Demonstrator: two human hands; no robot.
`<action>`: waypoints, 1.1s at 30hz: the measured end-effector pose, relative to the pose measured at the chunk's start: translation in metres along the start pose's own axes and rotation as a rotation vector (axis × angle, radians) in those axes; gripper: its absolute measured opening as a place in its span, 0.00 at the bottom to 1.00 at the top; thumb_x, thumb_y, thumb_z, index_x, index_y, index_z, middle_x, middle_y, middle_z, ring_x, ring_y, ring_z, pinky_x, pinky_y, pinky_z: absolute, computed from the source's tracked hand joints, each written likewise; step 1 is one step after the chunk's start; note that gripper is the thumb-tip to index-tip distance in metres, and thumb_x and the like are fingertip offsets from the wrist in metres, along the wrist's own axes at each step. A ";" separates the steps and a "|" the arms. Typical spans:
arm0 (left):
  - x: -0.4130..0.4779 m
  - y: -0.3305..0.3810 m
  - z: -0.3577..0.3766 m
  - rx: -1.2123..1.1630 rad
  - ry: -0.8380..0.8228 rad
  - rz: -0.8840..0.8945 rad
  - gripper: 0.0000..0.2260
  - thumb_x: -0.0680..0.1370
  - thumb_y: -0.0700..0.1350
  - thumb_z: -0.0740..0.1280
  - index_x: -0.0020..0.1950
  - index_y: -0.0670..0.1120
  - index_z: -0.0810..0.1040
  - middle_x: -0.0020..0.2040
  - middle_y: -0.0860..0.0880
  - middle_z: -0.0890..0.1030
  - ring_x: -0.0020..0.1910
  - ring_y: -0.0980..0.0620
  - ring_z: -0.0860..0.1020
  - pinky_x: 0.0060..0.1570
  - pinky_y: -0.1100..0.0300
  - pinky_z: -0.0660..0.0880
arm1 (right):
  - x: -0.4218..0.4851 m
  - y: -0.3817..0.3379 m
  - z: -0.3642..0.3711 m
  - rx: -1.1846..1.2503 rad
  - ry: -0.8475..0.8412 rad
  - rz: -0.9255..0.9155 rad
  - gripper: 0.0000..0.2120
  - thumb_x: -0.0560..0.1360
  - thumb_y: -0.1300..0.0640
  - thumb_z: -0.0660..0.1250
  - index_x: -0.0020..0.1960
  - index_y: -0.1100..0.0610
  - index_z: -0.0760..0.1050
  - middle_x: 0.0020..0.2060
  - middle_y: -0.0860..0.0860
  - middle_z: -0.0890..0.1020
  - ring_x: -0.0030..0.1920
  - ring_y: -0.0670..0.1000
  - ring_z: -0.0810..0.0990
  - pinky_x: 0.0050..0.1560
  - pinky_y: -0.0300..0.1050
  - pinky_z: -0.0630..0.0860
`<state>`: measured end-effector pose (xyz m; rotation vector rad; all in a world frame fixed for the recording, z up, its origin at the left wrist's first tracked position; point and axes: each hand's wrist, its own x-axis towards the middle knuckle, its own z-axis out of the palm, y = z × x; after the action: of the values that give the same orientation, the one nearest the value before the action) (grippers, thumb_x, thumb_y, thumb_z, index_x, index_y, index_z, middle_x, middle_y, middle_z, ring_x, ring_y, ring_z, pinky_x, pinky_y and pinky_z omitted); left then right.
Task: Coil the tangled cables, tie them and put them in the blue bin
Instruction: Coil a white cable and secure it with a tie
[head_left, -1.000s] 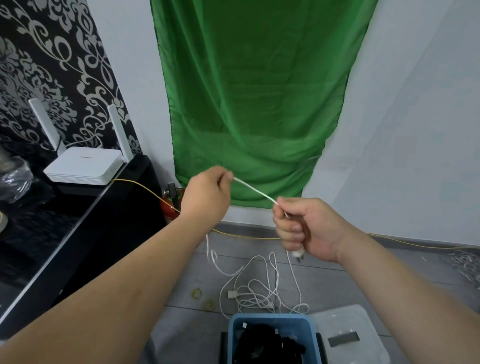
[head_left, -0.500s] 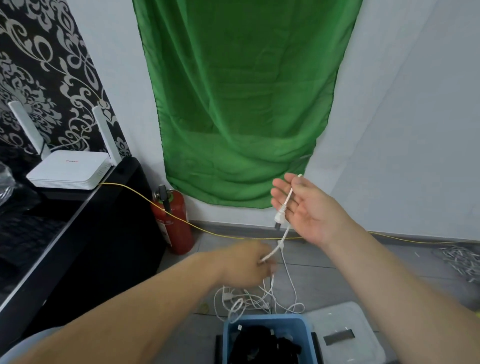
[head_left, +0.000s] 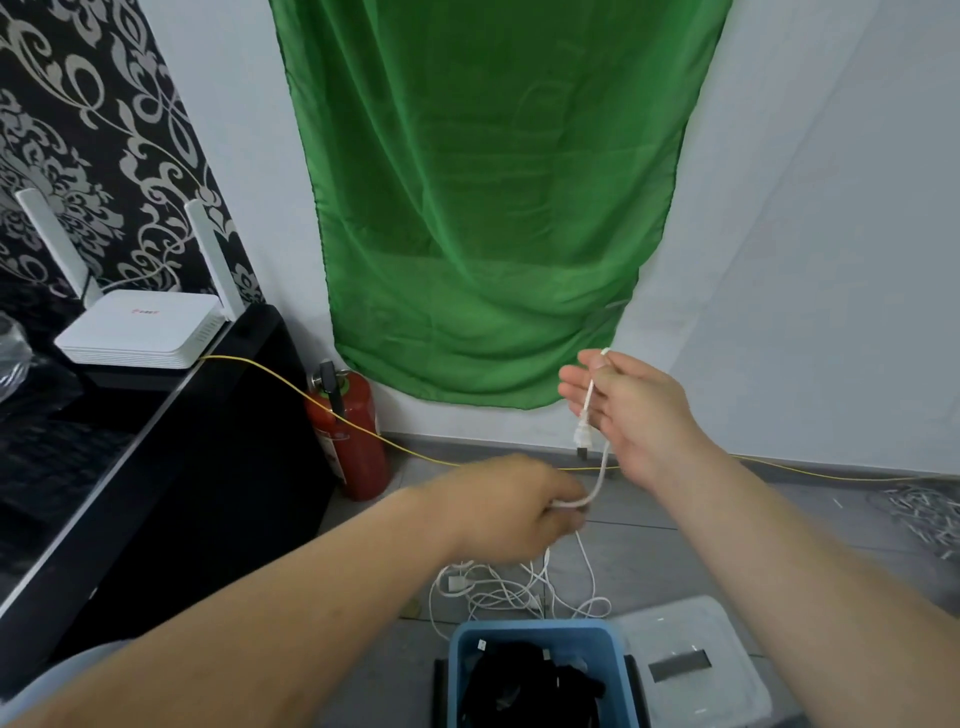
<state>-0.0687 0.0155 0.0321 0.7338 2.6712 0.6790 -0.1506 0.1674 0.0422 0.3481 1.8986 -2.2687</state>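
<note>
A: How does the thin white cable handle, by its look?

B: It seems light and soft. It hangs in a loose curve between the two hands and keeps no shape of its own. So I judge that a coil of it will spring open unless each turn is held. The coat looks smooth, perhaps a little slippery.

A: Where is it at this moment?

B: Its upper end lies across the right hand, which is spread with straight fingers. The small white plug hangs just below those fingers. The left hand pinches the cable lower down, with fingers curled round it. The rest drops to the grey floor into a white tangle, just behind the blue plastic bin.

A: Where should the person take hold?

B: On the cord close to the plug, I think, and not on the plug itself, because the joint there is probably the weak part.

A: Is there room to move?

B: In front, yes: there is open air before the green cloth. On the left, the black cabinet and the red fire extinguisher are near. A thin yellow wire runs behind the hands, and a loop could catch on it. The bin already holds black cables, and a clear plastic lid lies just beside it.
</note>
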 end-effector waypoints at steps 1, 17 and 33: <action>0.001 -0.003 -0.005 0.050 0.077 -0.002 0.10 0.84 0.53 0.62 0.50 0.49 0.78 0.39 0.53 0.78 0.40 0.49 0.75 0.41 0.56 0.72 | -0.002 0.001 0.001 -0.106 0.004 -0.038 0.05 0.82 0.61 0.67 0.52 0.59 0.82 0.43 0.57 0.88 0.42 0.53 0.87 0.48 0.44 0.83; -0.007 -0.061 -0.032 -0.404 0.578 -0.187 0.11 0.84 0.49 0.65 0.46 0.46 0.81 0.32 0.45 0.78 0.27 0.56 0.70 0.30 0.61 0.70 | -0.039 -0.015 0.025 0.114 -0.615 0.211 0.14 0.85 0.59 0.55 0.44 0.60 0.73 0.28 0.52 0.68 0.27 0.50 0.63 0.32 0.45 0.63; -0.004 -0.017 0.001 -0.144 0.112 -0.096 0.04 0.82 0.46 0.64 0.55 0.50 0.79 0.41 0.53 0.80 0.39 0.53 0.76 0.40 0.65 0.72 | -0.001 0.003 -0.008 -0.524 -0.075 -0.436 0.10 0.79 0.60 0.71 0.40 0.61 0.84 0.37 0.50 0.87 0.39 0.50 0.87 0.48 0.44 0.82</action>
<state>-0.0721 0.0011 0.0228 0.5412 2.7015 0.8998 -0.1482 0.1748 0.0384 -0.2406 2.6150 -1.8394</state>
